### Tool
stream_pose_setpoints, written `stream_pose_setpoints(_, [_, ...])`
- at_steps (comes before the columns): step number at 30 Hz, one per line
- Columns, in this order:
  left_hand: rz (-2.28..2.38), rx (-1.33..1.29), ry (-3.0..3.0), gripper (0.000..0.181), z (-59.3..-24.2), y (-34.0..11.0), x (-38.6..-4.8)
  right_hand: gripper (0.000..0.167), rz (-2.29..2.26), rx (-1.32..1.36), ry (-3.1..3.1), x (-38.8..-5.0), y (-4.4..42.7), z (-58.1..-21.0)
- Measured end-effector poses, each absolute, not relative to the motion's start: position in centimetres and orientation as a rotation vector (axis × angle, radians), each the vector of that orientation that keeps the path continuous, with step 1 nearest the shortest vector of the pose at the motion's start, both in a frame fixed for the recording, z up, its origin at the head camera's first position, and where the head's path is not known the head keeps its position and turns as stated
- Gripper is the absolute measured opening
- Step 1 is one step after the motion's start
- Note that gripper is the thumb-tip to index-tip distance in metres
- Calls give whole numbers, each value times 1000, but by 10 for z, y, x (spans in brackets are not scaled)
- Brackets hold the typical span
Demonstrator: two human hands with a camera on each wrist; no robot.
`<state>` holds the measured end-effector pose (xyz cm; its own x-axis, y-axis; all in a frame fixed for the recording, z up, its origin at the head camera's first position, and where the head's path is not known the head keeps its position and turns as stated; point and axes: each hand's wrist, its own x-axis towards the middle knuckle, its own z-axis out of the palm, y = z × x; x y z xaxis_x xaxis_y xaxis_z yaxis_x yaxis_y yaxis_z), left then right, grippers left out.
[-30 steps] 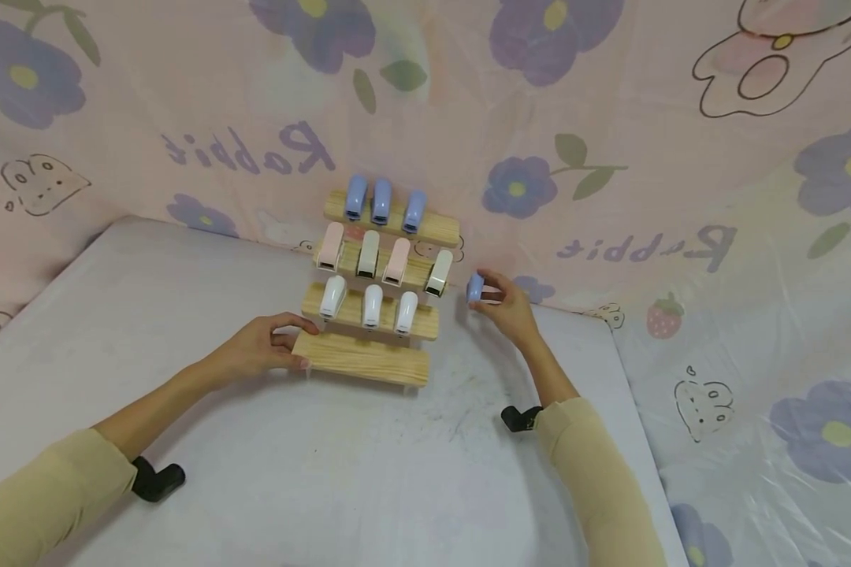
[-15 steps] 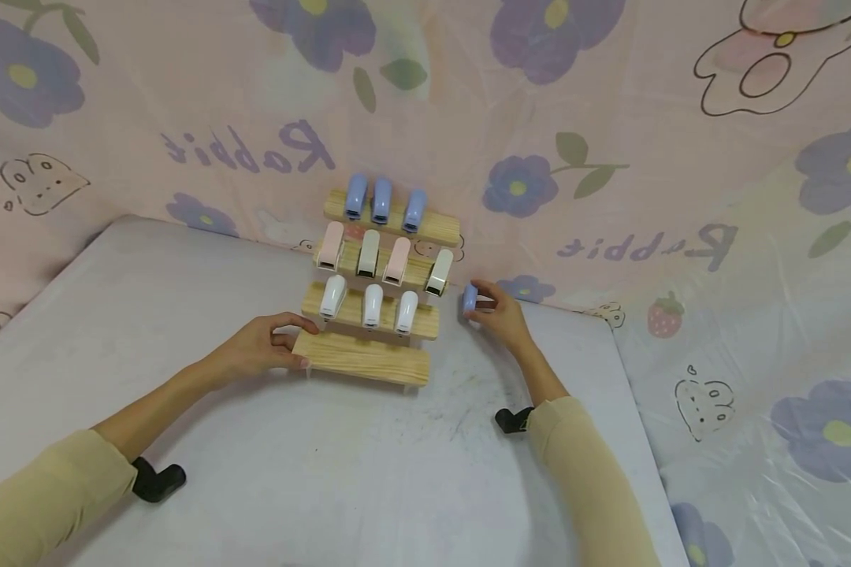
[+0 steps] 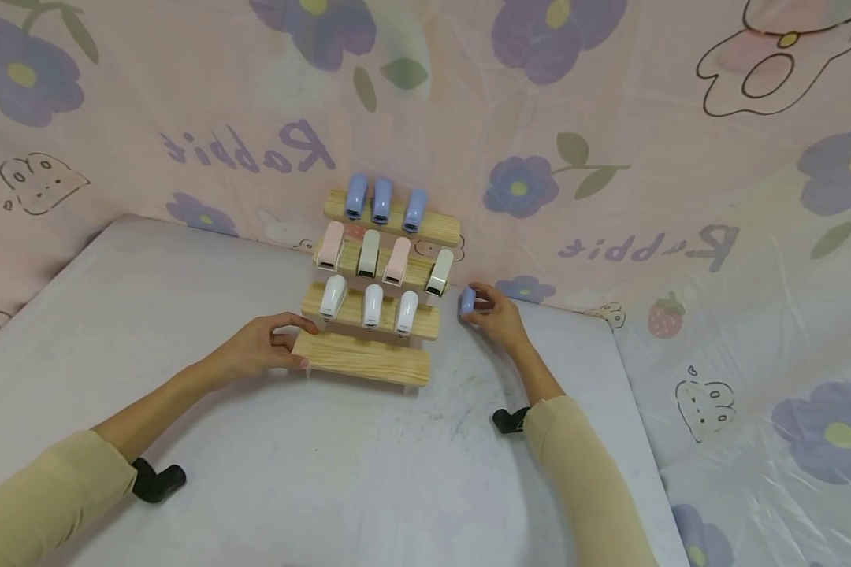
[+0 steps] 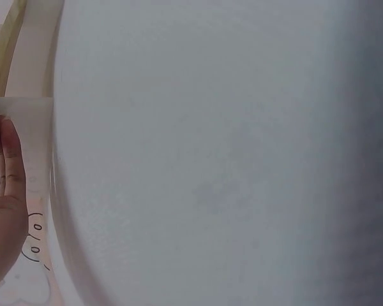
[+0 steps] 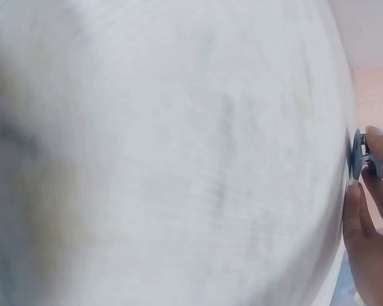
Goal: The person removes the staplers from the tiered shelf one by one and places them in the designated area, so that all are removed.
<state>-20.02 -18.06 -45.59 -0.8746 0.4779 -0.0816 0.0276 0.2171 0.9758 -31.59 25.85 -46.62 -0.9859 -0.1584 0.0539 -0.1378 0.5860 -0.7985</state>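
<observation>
A stepped wooden display stand (image 3: 362,358) stands on the table, its lowest tier bare. Three blue staplers (image 3: 381,201) sit on the top tier; pink staplers (image 3: 397,261) and pale green staplers (image 3: 368,253) alternate on the second, and three white staplers (image 3: 373,305) on the third. My left hand (image 3: 255,350) grips the left end of the lowest tier; the left wrist view shows its fingers (image 4: 11,159) at the board. Right of the stand, my right hand (image 3: 499,315) pinches another blue stapler (image 3: 466,302) between thumb and fingers, at the tabletop as the right wrist view shows.
The table (image 3: 369,472) has a pale cover with dark smudges right of the stand. A patterned curtain (image 3: 425,102) hangs close behind the stand and along the right side. Black wrist mounts (image 3: 157,480) stick out from both sleeves.
My right hand has moved slightly left and down with the blue stapler, to the tabletop beside the stand. The left hand and the stand have not moved.
</observation>
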Motion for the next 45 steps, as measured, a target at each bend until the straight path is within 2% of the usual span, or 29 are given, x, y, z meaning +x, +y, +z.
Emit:
stream_pose_setpoints(12, [1705,475,2139,57,-457,-180,-201,69,-1409,-277,2774,-317,259,-469])
stream_pose_setpoints(26, [1689,478,2154,56,-458,-181,-199,64,-1497,-223,2753,-312,261,-464])
stream_pose_setpoints(45, [1693,482,2121,57,-459,-180,-200,53,-1725,-518,2745,-309,263,-422])
